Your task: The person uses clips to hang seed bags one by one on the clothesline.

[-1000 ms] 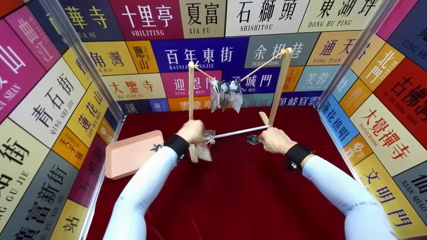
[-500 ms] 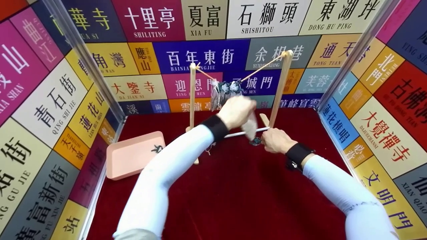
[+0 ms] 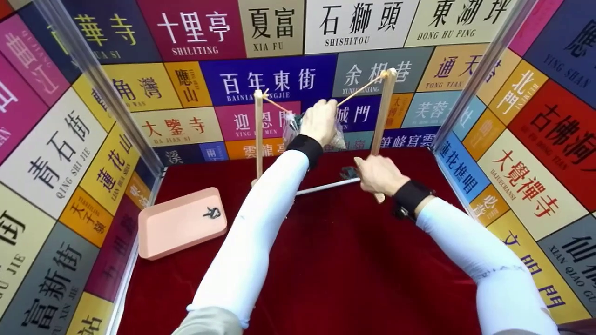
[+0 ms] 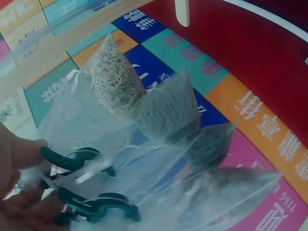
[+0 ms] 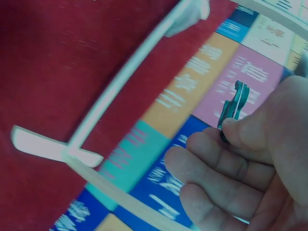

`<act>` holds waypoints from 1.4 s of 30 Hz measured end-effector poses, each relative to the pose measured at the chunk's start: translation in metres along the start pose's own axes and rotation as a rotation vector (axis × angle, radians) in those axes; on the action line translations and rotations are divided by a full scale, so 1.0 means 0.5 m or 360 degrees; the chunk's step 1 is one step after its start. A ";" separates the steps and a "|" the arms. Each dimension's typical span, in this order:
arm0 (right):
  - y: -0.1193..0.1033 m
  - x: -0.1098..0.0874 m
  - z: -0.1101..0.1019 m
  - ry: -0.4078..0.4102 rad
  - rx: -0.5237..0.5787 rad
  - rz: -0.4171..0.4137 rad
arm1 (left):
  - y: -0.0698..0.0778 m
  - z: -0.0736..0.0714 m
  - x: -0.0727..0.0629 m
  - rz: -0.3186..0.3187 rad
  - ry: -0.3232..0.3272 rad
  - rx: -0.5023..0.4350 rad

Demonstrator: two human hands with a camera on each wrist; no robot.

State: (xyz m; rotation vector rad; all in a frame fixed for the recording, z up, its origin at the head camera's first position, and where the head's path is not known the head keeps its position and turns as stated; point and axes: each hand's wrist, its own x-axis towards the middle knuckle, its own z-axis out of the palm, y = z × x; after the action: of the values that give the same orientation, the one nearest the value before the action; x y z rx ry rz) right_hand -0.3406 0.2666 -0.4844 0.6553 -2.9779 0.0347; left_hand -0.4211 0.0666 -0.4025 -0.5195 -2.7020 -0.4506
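Observation:
My left hand [image 3: 319, 123] is raised at the string [image 3: 361, 90] between two wooden posts, gripping the gathered top of a small sheer pouch [image 4: 115, 77] with pale pellets. Other filled pouches [image 4: 166, 108] hang close beside it, and green clips [image 4: 98, 207] sit by my fingertips; in the head view this hand covers most of them. My right hand [image 3: 379, 174] is beside the foot of the right post [image 3: 384, 111], pinching a small dark green clip [image 5: 235, 103] between thumb and index finger.
A pink tray [image 3: 153, 232] on the left holds a dark clip [image 3: 212, 212]. A white bar [image 3: 326, 186] joins the post feet on the red cloth [image 3: 326, 279]. Another pouch [image 5: 187, 19] lies by the bar's far end. Sign-printed walls [image 3: 270, 65] enclose the table.
My left hand has carried a pouch from beside the left post up and right to the string. My right hand has lifted slightly, still holding the clip.

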 end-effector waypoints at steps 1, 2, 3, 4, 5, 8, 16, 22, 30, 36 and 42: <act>-0.004 0.008 -0.015 0.0012 -0.0013 0.0011 | -0.004 0.000 -0.001 -0.0022 0.0000 -0.0031; -0.006 0.016 -0.033 0.0023 -0.0024 0.0027 | -0.007 -0.002 -0.002 -0.0034 0.0001 -0.0057; -0.008 0.025 -0.052 0.0032 -0.0043 0.0043 | -0.008 -0.005 -0.003 -0.0042 0.0001 -0.0076; -0.008 0.033 -0.073 0.0049 -0.0065 0.0058 | -0.008 -0.007 -0.003 -0.0040 0.0008 -0.0093; -0.008 0.041 -0.095 0.0068 -0.0095 0.0070 | -0.007 -0.011 -0.003 -0.0035 0.0010 -0.0104; -0.006 0.063 -0.165 0.0157 -0.0241 0.0071 | 0.000 -0.023 -0.004 -0.0004 0.0000 -0.0116; -0.029 0.127 -0.293 0.0369 -0.0599 -0.0133 | 0.007 -0.041 -0.007 0.0034 -0.0031 -0.0079; -0.051 0.161 -0.281 0.0214 -0.0634 -0.0245 | 0.000 -0.035 -0.011 0.0067 -0.0063 -0.0076; -0.062 0.166 -0.249 0.0219 -0.0585 -0.0328 | -0.010 -0.029 -0.020 0.0090 -0.0068 -0.0024; -0.041 0.150 -0.227 0.0350 -0.0398 -0.0236 | -0.013 -0.029 -0.031 0.0133 -0.0047 -0.0001; -0.022 0.121 -0.191 0.0205 -0.0283 0.0038 | -0.026 -0.033 -0.069 0.0355 0.0088 -0.0029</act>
State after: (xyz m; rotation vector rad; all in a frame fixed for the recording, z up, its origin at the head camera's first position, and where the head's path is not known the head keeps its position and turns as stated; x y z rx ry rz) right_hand -0.3828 0.2355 -0.3838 0.5729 -2.8229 -0.1769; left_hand -0.3920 0.0390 -0.4043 -0.7914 -2.5511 -0.4219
